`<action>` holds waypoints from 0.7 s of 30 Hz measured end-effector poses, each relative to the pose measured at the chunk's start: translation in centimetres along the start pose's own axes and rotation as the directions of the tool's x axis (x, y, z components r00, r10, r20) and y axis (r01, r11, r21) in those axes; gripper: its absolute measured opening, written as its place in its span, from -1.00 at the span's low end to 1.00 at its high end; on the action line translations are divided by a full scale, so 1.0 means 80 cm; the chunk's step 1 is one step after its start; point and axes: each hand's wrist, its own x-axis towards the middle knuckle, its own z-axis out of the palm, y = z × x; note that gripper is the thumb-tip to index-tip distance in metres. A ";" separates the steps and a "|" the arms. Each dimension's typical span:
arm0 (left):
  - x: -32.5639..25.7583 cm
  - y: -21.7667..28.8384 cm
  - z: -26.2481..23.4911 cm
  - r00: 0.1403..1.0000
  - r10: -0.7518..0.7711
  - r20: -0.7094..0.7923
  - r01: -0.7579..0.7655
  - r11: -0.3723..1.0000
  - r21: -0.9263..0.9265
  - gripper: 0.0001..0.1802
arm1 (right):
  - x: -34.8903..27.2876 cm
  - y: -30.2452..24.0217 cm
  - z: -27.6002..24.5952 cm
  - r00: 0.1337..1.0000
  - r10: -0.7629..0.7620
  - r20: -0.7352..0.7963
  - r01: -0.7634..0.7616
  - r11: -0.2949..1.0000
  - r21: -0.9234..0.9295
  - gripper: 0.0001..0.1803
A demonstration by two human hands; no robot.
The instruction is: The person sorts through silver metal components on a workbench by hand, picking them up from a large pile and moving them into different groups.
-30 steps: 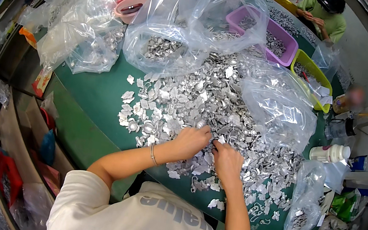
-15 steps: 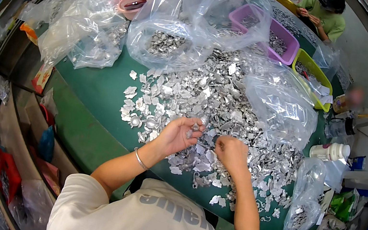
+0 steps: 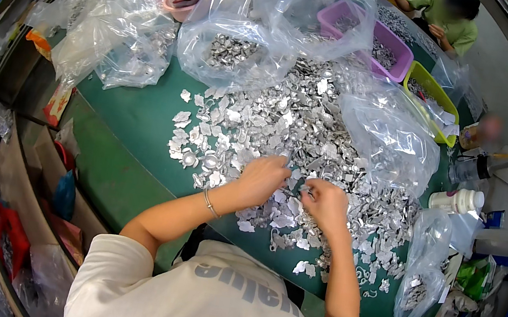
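Silver-grey metal pieces (image 3: pixel 300 122) under both hands

Loose, small cast-looking pieces lie in a broad heap on the green table (image 3: pixel 133 115), thinning to single pieces at its left and near edges. The left hand (image 3: pixel 262 180) is at the near part of the heap, its back to the camera and its fingers curled inward; what it has hold of, if anything, cannot be told. The right hand (image 3: pixel 328 206) is just beside it, half closed, thumb and forefinger slightly apart. Grey metal shows between these fingertips; whether it is gripped or lies behind them cannot be told.

Beyond the heap stand an open clear plastic bag (image 3: pixel 191 59) with more metal inside, a purple basket (image 3: pixel 403 54) and a yellow-green basket (image 3: pixel 450 116).

Assessment: overlapping pieces probably catch on one another, so a light fingertip pinch on one piece at a time should serve better than a scoop. Turning the left palm upward would expose its contents to inspection. Thin edges call for gentle pressure.
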 end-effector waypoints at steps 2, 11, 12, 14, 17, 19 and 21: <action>0.009 -0.007 -0.002 0.993 0.089 0.073 -0.093 0.994 0.061 -0.88 | -0.014 0.022 -0.008 0.991 0.135 -0.025 -0.104 0.862 0.496 -0.88; 0.028 -0.017 -0.008 0.930 0.335 0.150 -0.343 0.939 0.028 -0.93 | -0.083 0.054 -0.007 0.863 0.354 0.359 -0.440 0.183 0.879 -0.78; 0.028 -0.019 -0.008 0.936 0.328 0.129 -0.329 0.944 -0.010 -0.92 | -0.078 0.024 -0.008 0.918 0.388 0.082 -0.335 0.648 0.684 -0.79; 0.028 -0.021 -0.008 0.961 0.272 0.057 -0.259 0.951 -0.169 -0.91 | -0.081 -0.002 -0.006 0.972 0.232 0.032 -0.230 0.921 0.313 -0.85; 0.028 -0.021 -0.016 0.998 -0.031 0.051 0.056 0.783 -0.619 -0.91 | -0.097 0.002 0.005 0.988 0.146 -0.039 -0.148 0.989 -0.028 -0.91; 0.025 -0.019 -0.031 0.896 -0.319 0.310 0.410 0.319 -0.855 -0.91 | -0.106 0.013 0.000 0.974 0.196 -0.113 -0.206 0.975 -0.085 -0.92; 0.014 -0.022 -0.037 0.870 -0.291 0.398 0.383 -0.110 -0.917 -0.90 | -0.108 0.012 -0.013 0.958 0.257 -0.131 -0.267 0.962 -0.064 -0.94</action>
